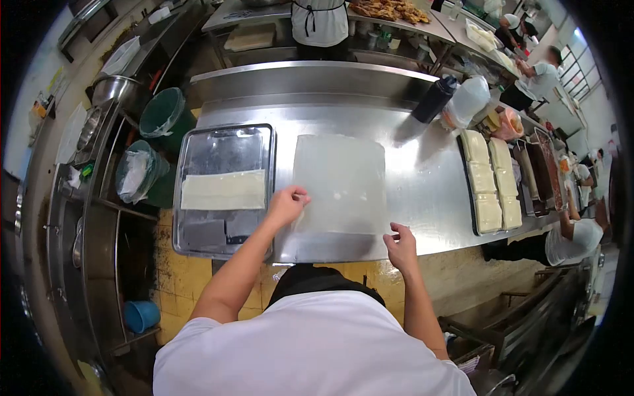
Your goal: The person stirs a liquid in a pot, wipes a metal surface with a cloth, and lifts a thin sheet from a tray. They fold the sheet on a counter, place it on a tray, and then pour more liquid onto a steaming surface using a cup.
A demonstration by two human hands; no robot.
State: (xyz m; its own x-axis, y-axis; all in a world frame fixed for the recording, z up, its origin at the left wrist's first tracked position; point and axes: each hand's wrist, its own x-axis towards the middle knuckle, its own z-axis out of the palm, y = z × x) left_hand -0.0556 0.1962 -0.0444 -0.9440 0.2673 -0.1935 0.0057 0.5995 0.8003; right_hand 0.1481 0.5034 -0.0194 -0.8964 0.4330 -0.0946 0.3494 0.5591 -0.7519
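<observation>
A pale, translucent square sheet (340,175) lies flat on the steel worktable in front of me. My left hand (287,206) is over the sheet's left edge, fingers curled together; whether they pinch that edge is too small to make out. By the sheet's lower right corner, my right hand (401,245) has its thumb and fingers apart, with nothing seen between them. Left of the sheet is a dark-rimmed metal tray (224,145). A whitish folded strip (223,190) rests across its middle.
On the right, a dark tray (474,210) bears several pale folded packets (487,178). A dark bottle (434,99) and a plastic bag (467,99) stand at the far right. Green bins (165,112) are left of the table (422,198). Co-workers (574,241) are along the right side.
</observation>
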